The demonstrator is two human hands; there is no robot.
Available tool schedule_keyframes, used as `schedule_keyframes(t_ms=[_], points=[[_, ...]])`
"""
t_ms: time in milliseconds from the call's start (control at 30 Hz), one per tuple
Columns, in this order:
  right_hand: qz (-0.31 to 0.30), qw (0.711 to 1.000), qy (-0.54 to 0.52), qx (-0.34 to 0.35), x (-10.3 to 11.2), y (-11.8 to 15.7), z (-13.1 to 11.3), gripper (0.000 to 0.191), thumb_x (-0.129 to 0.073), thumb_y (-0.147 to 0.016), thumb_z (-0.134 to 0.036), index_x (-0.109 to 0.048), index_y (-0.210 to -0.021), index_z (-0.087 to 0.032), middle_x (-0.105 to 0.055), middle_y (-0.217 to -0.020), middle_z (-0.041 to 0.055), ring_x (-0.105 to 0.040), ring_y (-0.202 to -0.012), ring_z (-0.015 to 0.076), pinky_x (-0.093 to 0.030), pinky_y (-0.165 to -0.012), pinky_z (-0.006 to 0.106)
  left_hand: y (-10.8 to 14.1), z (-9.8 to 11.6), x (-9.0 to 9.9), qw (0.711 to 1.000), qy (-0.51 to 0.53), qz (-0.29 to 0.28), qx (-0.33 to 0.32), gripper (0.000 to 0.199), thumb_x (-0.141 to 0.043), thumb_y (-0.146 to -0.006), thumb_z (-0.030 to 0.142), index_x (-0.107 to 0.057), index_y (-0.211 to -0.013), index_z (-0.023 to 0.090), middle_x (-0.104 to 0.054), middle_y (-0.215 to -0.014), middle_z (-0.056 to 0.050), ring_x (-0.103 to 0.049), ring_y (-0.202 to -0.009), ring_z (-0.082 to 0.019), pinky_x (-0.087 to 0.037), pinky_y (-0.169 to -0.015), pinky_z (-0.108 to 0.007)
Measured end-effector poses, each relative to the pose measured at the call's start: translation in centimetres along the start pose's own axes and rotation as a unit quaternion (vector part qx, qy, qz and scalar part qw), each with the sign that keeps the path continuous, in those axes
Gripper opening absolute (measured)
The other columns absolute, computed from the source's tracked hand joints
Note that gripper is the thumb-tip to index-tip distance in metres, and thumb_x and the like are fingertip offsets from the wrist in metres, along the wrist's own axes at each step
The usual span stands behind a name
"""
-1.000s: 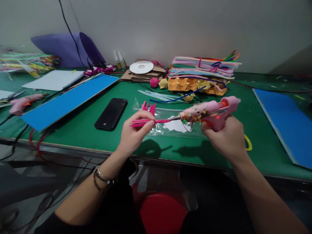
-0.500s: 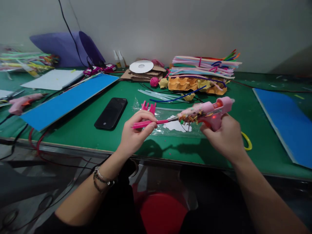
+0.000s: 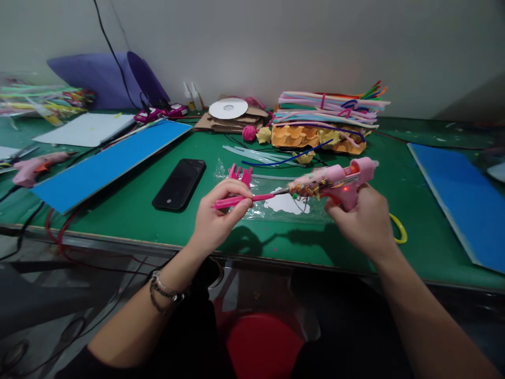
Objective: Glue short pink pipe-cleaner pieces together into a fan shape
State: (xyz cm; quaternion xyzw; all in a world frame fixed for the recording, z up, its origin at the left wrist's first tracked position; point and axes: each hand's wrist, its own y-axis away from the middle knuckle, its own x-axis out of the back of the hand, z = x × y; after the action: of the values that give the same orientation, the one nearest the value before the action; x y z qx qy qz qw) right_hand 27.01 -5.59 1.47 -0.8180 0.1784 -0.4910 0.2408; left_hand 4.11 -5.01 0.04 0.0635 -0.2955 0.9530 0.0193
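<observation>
Between the thumb and fingers of my left hand is a thin pink strip, pointing right. My right hand is wrapped round the handle of a pink glue gun, whose red light glows. Dried glue and coloured scraps crust the gun's front. Its metal nozzle is at the strip's right end; whether they touch I cannot tell. Under the strip and nozzle lies a clear plastic sheet with a white scalloped paper piece. Short pink pieces sit just behind my left hand.
A black phone lies left of my hands. Blue boards flank the work area, and another glue gun rests far left. Behind are pipe cleaners, an orange egg carton and a white disc. A yellow ring-like handle is beside my right hand.
The nozzle has shifted very slightly right along the pink strip to its end. Both hands keep their grips. At the far right edge, a blurred pale shape has come into view.
</observation>
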Motion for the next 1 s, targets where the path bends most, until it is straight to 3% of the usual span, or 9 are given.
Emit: schedule_keyframes(t_ms=[233,333,400,567,733,1000], points=[[-0.014,1.000,0.024,0.005,-0.9,0.1,0.9,0.009,-0.052,-0.062,-0.024,-0.047,-0.068,-0.020,-0.052,-0.063,0.0035,-0.050,-0.058,0.0177,-0.038,-0.050,0.029,0.0,-0.1,0.3,0.999,0.030,0.018,0.010,0.006,-0.057,-0.071,0.016,-0.061,-0.069,0.021,-0.060,-0.071,-0.001,-0.054,-0.071,-0.012,-0.044,-0.067,-0.028],[-0.014,1.000,0.013,0.003,-2.4,0.1,2.1,0.021,-0.054,-0.067,-0.031,-0.050,-0.082,-0.017,-0.056,-0.079,0.0077,-0.054,-0.073,0.0213,-0.042,-0.061,0.033,-0.1,-0.4,0.3,0.995,0.073,0.049,0.054,0.004,-0.062,-0.067,0.016,-0.062,-0.069,0.019,-0.060,-0.071,0.000,-0.054,-0.065,-0.010,-0.044,-0.060,-0.023],[-0.030,0.999,-0.012,0.017,-3.5,0.0,3.0,0.024,-0.050,-0.071,-0.032,-0.049,-0.089,-0.017,-0.055,-0.086,0.0090,-0.053,-0.081,0.0221,-0.043,-0.068,0.035,-0.3,-0.6,0.3,0.982,0.136,0.076,0.107,0.007,-0.067,-0.063,0.018,-0.063,-0.069,0.019,-0.060,-0.070,0.002,-0.052,-0.058,-0.007,-0.043,-0.054,-0.019],[-0.089,0.996,-0.017,0.002,-5.1,0.0,4.3,0.016,-0.041,-0.076,-0.029,-0.047,-0.083,-0.016,-0.052,-0.082,0.0098,-0.050,-0.077,0.0207,-0.042,-0.071,0.036,-1.1,-1.1,0.6,0.923,0.289,0.149,0.208,0.018,-0.076,-0.051,0.025,-0.065,-0.063,0.018,-0.055,-0.055,0.005,-0.047,-0.047,-0.003,-0.038,-0.043,-0.013],[-0.093,0.995,-0.013,-0.037,-4.9,0.0,3.8,0.018,-0.042,-0.075,-0.033,-0.046,-0.079,-0.016,-0.053,-0.078,0.0093,-0.050,-0.072,0.0202,-0.041,-0.066,0.035,-1.8,-1.4,1.2,0.883,0.343,0.207,0.245,0.013,-0.074,-0.056,0.024,-0.063,-0.060,0.017,-0.056,-0.053,0.005,-0.047,-0.046,-0.001,-0.039,-0.044,-0.012],[-0.090,0.991,-0.063,-0.072,-3.9,-0.1,3.4,0.025,-0.036,-0.078,-0.036,-0.050,-0.087,-0.017,-0.057,-0.075,0.0075,-0.051,-0.067,0.0188,-0.039,-0.063,0.032,-2.2,-2.1,1.4,0.869,0.349,0.245,0.250,0.007,-0.067,-0.066,0.018,-0.063,-0.060,0.016,-0.056,-0.053,0.005,-0.048,-0.047,-0.001,-0.041,-0.047,-0.013]])
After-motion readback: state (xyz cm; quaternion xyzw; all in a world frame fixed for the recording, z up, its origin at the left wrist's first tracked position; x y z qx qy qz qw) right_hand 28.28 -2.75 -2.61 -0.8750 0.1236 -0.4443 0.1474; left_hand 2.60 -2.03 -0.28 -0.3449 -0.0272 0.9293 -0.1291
